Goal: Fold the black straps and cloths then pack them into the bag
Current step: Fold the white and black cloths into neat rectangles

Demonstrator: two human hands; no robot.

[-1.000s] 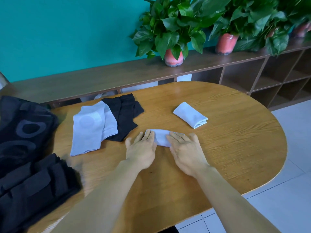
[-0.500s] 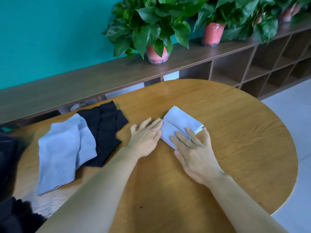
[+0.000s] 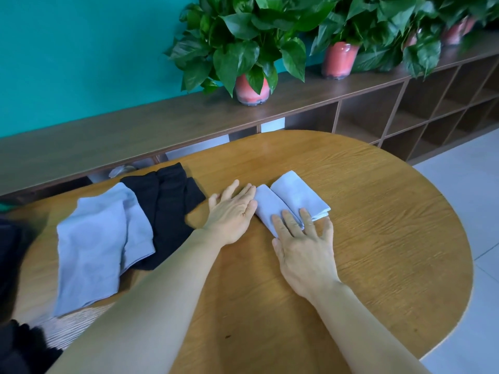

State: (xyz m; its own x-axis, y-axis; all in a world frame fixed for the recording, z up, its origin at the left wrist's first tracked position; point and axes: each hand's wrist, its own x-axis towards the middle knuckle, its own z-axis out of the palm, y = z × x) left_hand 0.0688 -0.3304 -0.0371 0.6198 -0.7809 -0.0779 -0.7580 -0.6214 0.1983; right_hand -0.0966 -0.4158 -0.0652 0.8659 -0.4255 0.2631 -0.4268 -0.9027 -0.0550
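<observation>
Two small folded pale-grey cloths lie side by side on the wooden table (image 3: 378, 265): the nearer one (image 3: 267, 209) and the farther one (image 3: 299, 194). My left hand (image 3: 232, 209) lies flat with straight fingers against the left edge of the nearer cloth. My right hand (image 3: 305, 244) rests flat, fingertips on the near ends of both cloths. To the left lie unfolded pale-grey cloths (image 3: 91, 244) overlapping a black cloth (image 3: 167, 206). Dark fabric, perhaps the bag (image 3: 16, 349), shows at the bottom-left corner.
A long dark wooden shelf unit (image 3: 297, 109) runs behind the table with potted plants (image 3: 251, 87) on top and open cubbies on the right. The table's rounded edge curves on the right above a grey tiled floor (image 3: 478, 238).
The folded cloth under my hands has been slid away from me until it lies against the other folded cloth. Both hands moved with it; the view has swung right.
</observation>
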